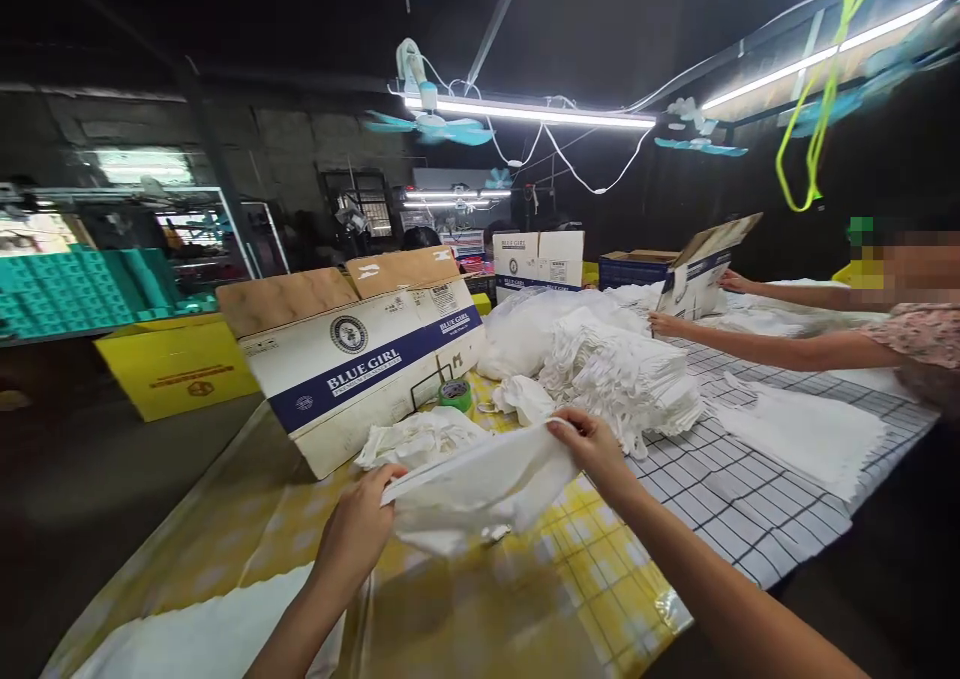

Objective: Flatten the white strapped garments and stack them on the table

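You hold a white cloth piece [480,484] stretched between both hands, just over the yellow-checked table [585,579] near its front edge. Your left hand [360,524] pinches the near end, fingers closed on the fabric. Your right hand [592,444] grips the far end, wrist raised, forearm coming in from the lower right. It looks like the spreading-out step, and I'd judge it wants an even pull on both ends. The Blue Girl carton [360,359] sits behind, and a co-worker's hand [664,324] touches the white pile [615,369].
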### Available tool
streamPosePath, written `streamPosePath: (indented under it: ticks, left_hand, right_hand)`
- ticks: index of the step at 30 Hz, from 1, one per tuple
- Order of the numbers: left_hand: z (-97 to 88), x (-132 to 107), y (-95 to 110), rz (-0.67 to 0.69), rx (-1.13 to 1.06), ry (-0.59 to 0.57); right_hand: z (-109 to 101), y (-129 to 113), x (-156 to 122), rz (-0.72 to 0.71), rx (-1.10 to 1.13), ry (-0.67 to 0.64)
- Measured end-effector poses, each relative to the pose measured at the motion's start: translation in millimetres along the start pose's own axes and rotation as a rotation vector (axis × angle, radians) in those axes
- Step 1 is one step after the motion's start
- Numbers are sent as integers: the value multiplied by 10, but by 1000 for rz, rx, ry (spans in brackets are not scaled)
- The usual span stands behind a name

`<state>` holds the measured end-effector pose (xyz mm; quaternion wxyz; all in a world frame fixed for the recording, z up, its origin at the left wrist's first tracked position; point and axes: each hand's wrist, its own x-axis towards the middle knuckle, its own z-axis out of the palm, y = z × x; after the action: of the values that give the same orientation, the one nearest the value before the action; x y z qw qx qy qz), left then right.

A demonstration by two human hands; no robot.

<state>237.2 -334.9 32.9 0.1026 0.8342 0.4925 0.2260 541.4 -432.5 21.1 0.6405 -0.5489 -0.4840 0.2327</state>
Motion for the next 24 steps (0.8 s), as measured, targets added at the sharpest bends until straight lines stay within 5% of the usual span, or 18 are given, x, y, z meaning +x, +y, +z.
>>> streamPosePath:
  ticks: [6, 14, 18, 24]
  left_hand:
    - [-110, 3, 33, -11, 11, 73]
    - [-178, 120, 21, -111, -173, 127]
    - [-191, 179, 12, -211, -489, 161]
    - [-120, 157, 17, -443, -1181, 17]
  right_hand:
    - [-119, -209, 47, -73, 24, 159]
    - [-123, -57, 103, -69, -40, 293]
    - [-110, -56, 196, -45, 31, 278]
    - [-52, -3, 217, -25, 130, 224]
